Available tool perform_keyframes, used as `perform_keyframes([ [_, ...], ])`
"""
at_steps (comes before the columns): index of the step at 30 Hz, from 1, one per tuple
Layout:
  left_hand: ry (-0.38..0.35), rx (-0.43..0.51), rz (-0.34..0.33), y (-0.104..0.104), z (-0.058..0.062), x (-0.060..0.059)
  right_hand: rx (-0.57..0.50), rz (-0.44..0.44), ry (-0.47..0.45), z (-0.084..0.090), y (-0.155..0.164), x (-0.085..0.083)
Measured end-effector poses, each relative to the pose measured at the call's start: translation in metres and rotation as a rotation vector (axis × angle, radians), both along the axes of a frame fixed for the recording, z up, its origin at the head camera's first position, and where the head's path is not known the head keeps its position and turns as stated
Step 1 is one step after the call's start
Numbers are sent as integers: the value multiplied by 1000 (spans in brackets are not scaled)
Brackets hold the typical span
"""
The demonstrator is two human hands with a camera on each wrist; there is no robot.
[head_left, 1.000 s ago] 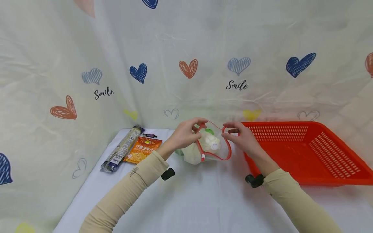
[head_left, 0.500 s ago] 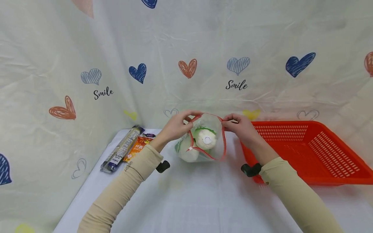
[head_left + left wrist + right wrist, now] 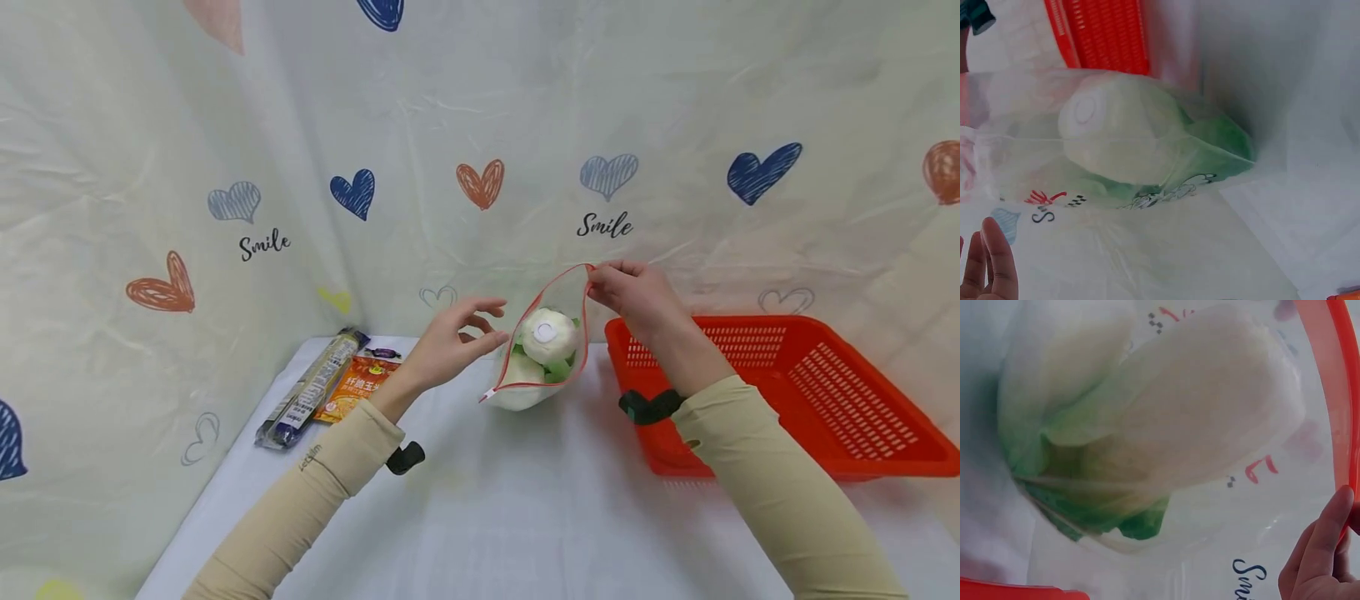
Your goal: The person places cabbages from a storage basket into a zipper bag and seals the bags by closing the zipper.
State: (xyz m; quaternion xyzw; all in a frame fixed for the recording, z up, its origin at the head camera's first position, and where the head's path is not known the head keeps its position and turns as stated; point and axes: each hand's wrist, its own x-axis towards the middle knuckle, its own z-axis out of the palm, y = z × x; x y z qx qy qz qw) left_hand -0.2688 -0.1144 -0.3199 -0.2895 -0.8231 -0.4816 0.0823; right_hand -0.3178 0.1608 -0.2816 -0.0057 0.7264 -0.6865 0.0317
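Observation:
A clear zip bag (image 3: 537,377) with a red seal rim holds a white and green toy cabbage (image 3: 546,340) (image 3: 1135,140) (image 3: 1166,437). It stands on the white table, mouth up. My right hand (image 3: 633,298) pinches the bag's rim at its top right corner and holds it raised; a thumb (image 3: 1319,544) shows by the red rim in the right wrist view. My left hand (image 3: 456,337) hovers just left of the bag with fingers spread, holding nothing. Its fingertips (image 3: 988,262) show at the lower left of the left wrist view.
A red plastic basket (image 3: 817,412) sits on the table right of the bag. At the left lie a long dark wrapped packet (image 3: 311,387), an orange snack pouch (image 3: 358,387) and a small candy (image 3: 384,353). A heart-print sheet hangs behind and left.
My left hand has let go of the bag's rim and drawn back to the left. The right hand has lifted its corner higher, so the bag's mouth has narrowed.

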Motion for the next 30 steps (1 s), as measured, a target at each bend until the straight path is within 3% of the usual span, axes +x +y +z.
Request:
perform_keyframes([
  [7,-11,-31,-126,10,-21,22,-100,-42,10,2,10,-2],
  [11,40,-59,-176,17,-32,27,-110,-44,15,4,13,-4],
  [13,74,-70,-162,19,-37,26,-118,-45,18,4,16,-4],
  [16,111,-64,-83,18,-42,23,-124,-40,14,4,22,-5],
  [19,103,1,35,8,-35,19,-85,-15,14,4,29,-5],
  [26,-20,240,266,-24,5,-2,118,71,-5,8,51,-7],
  [30,13,227,336,-26,22,-9,171,176,-40,10,54,-8],
])
